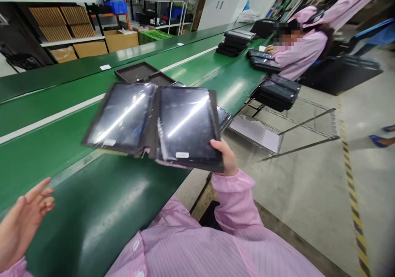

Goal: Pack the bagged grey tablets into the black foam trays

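My right hand [226,155] grips the right edge of a black tray [152,135], its thumb on top. Two dark, glossy tablet-like screens lie in the tray side by side: a left screen [121,112] and a right screen [187,123]. Clear film shows at their edges, and each bears a small white label near its lower edge. The tray is held tilted above the green bench. At the lower left, my left hand [27,223] is raised over the bench with its fingers apart, touching nothing.
Behind the held tray, another black tray [135,71] rests on the green bench [123,211]. Stacked black trays [236,42] stand farther along. A co-worker in pink [304,49] sits at the right side. A wire rack [305,125] with a tray stack [276,92] stands beside the bench.
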A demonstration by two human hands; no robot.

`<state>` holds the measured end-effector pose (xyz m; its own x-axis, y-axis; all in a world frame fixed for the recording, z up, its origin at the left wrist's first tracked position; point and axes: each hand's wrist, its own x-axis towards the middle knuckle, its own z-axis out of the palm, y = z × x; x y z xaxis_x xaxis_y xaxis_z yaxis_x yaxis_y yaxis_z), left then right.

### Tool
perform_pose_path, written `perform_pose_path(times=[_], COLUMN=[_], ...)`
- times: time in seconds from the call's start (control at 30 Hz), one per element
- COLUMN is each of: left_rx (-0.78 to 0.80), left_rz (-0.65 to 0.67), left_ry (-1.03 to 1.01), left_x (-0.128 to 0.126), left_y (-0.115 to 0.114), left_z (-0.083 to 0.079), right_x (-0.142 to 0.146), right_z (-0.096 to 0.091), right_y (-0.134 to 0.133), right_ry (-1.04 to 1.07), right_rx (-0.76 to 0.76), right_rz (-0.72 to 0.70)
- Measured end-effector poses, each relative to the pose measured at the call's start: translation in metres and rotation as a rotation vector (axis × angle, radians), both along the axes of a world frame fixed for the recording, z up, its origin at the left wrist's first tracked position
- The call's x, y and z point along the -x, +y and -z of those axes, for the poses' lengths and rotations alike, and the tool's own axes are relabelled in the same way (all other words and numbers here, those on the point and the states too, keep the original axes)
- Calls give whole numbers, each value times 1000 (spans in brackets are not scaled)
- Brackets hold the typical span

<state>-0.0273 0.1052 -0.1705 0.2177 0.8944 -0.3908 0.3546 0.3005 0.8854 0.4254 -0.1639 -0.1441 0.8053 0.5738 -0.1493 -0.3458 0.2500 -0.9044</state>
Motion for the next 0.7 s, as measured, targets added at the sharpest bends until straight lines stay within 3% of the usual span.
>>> perform_pose_path(times=[0.1, 0.17, 0.3, 0.4, 0.57, 0.7], left_rx=[151, 169, 174, 188, 143, 35], left_rz=[-57, -79, -192, -244, -164, -158], left_ry=[-17, 32, -16, -59, -104, -75], left_x=[-8, -8, -5, 1, 19, 15], left_y=[-12, -21, -26, -18, -1, -8], left_z=[15, 25, 37, 49, 78, 80], right_x=[-36, -58, -88, -97, -102, -107], right_z=[5, 10, 24, 34, 39, 30], right_y=[1, 8, 24, 27, 22, 16], right_ry=[-61, -83, -41, 12, 75, 93], right_rx=[-67, -108, -135, -88, 14, 154], right_rz=[263, 406, 554, 526, 423, 291])
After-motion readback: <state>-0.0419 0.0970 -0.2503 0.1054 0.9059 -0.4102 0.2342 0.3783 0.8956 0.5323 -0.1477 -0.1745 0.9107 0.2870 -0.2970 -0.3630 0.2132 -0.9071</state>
